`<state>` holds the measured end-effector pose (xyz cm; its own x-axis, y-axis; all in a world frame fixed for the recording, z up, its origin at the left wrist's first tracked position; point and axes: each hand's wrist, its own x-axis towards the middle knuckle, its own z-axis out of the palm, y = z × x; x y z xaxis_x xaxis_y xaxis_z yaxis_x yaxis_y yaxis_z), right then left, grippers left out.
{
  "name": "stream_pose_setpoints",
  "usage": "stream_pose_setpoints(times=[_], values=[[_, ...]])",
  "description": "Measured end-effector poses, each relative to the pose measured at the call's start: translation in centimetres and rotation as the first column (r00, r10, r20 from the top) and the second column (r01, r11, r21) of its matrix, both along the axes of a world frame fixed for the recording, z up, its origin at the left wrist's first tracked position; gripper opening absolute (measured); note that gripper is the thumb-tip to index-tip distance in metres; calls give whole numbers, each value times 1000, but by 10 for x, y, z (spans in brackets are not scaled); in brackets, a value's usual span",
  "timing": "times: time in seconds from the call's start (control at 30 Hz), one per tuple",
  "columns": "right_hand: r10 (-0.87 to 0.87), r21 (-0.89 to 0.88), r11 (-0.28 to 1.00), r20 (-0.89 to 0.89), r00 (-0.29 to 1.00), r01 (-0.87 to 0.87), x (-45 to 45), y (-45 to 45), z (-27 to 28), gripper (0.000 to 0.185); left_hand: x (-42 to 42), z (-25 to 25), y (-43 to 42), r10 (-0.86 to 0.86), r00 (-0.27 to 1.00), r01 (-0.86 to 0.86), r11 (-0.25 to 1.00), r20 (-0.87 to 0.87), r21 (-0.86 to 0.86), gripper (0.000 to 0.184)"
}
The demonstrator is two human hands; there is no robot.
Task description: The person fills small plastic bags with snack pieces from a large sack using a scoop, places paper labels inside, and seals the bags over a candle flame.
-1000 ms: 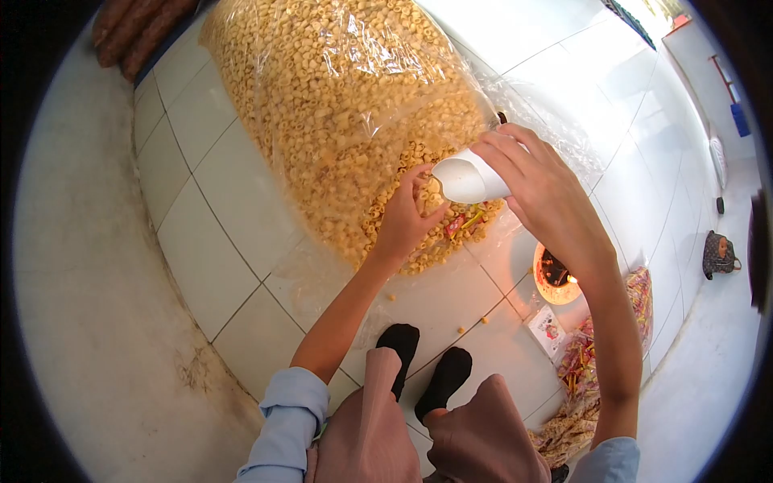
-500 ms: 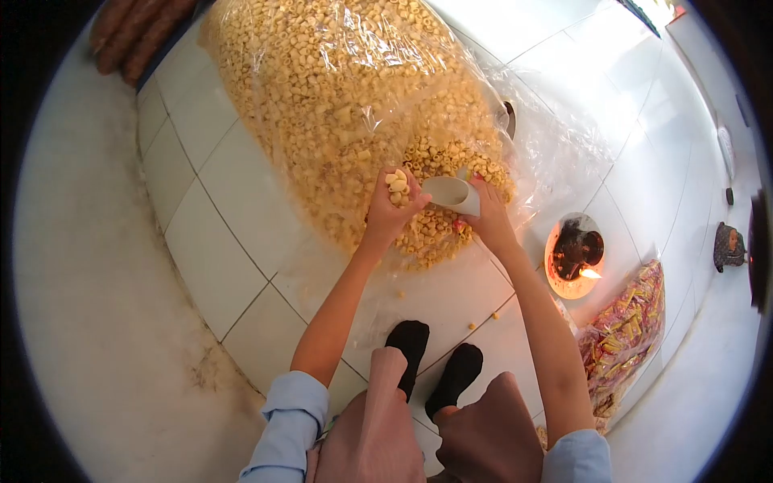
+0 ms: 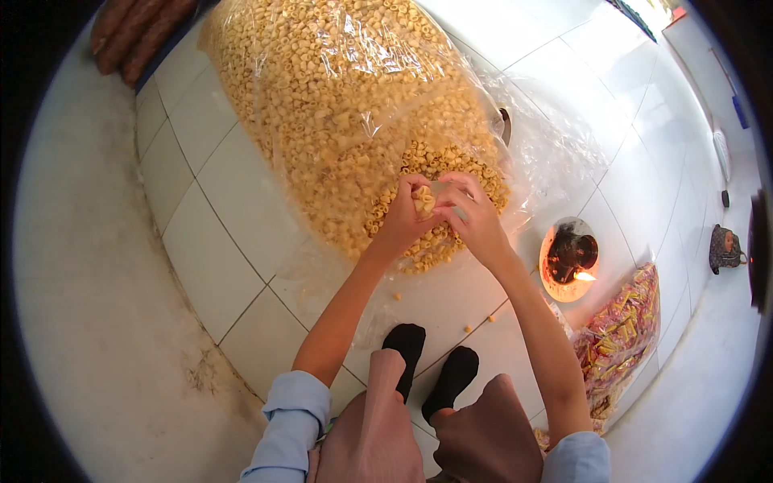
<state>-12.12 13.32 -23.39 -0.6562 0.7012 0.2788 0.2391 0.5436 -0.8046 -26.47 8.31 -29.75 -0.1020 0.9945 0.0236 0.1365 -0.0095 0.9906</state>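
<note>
A small clear bag of snack rings is gripped in my left hand, its yellow pieces showing above the curled fingers. Close against it, my right hand has its fingers bent in, pinching at the bag's upper part; the pinched plastic itself is hard to make out. Both hands are over the mouth of a large clear sack packed with the same yellow rings. Loose rings lie in the sack's opening beneath the hands. The white scoop is not visible now.
To the right, a burning flame stands on a plate with dark residue. Beside it sits a plastic bag of red-and-yellow packets. A few stray rings lie on the white tiles near my feet.
The white scoop has left my right hand and is out of sight. My right hand has moved left to the small bag, which my left hand still holds.
</note>
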Motion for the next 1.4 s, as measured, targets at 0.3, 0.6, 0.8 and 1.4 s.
stream_pose_setpoints(times=[0.3, 0.6, 0.8, 1.4], values=[[-30, -96, 995, -48, 998, 25, 6, 20, 20, 6, -9, 3, 0, -66, 855, 186, 965, 515, -185, 54], [-75, -223, 973, -46, 996, 63, 9, 28, 26, 9, 1, 7, 0, 22, 993, -22, 1000, 114, -5, 45], [-113, -42, 993, -12, 994, 112, 8, 33, 22, 10, 4, 15, -1, 78, 879, 47, 968, 471, -247, 53], [52, 137, 988, 102, 993, -65, 2, 30, 34, 9, 10, -4, -4, 11, 897, 103, 967, 441, -234, 34]])
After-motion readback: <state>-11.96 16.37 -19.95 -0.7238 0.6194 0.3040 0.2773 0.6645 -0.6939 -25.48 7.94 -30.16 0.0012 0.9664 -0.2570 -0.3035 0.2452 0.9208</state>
